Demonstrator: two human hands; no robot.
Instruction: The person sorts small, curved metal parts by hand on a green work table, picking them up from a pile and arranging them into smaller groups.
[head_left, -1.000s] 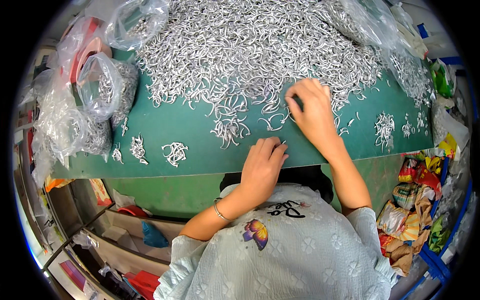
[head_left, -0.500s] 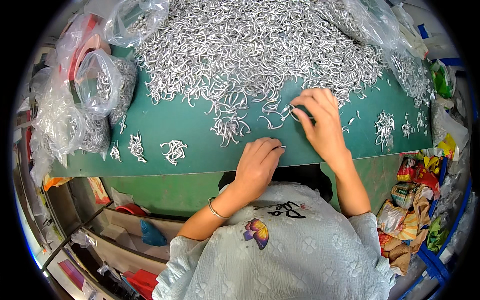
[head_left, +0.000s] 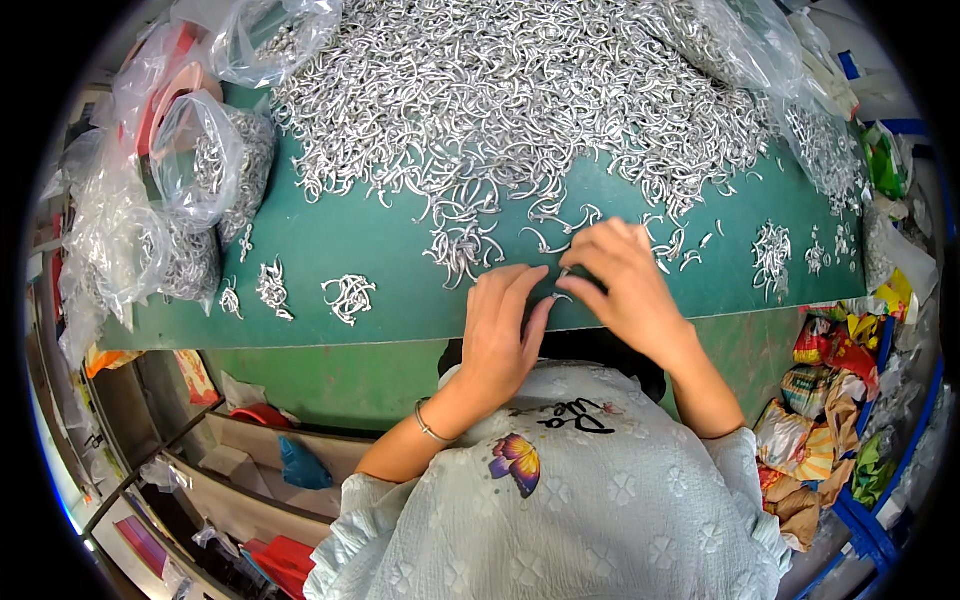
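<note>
A big heap of small curved silver metal hooks (head_left: pixel 500 90) covers the far half of a green table (head_left: pixel 330 240). My right hand (head_left: pixel 620 280) sits at the table's near edge, pinching one silver hook (head_left: pixel 562 280) between thumb and fingers. My left hand (head_left: pixel 500 330) lies beside it, fingers stretched toward that same hook and touching its lower end. A loose cluster of hooks (head_left: pixel 460 245) lies just beyond both hands. A thin bracelet circles my left wrist.
Clear plastic bags stuffed with hooks (head_left: pixel 210 170) crowd the table's left end. Small sorted bunches (head_left: pixel 350 297) lie near the left front edge, more bunches (head_left: pixel 770 255) at the right. Colourful wrappers (head_left: pixel 830 400) pile at lower right. Shelves and boxes (head_left: pixel 250 460) sit under the table.
My right hand has drawn back from the heap toward the near edge with a hook in its fingers. My left hand has shifted right and met it.
</note>
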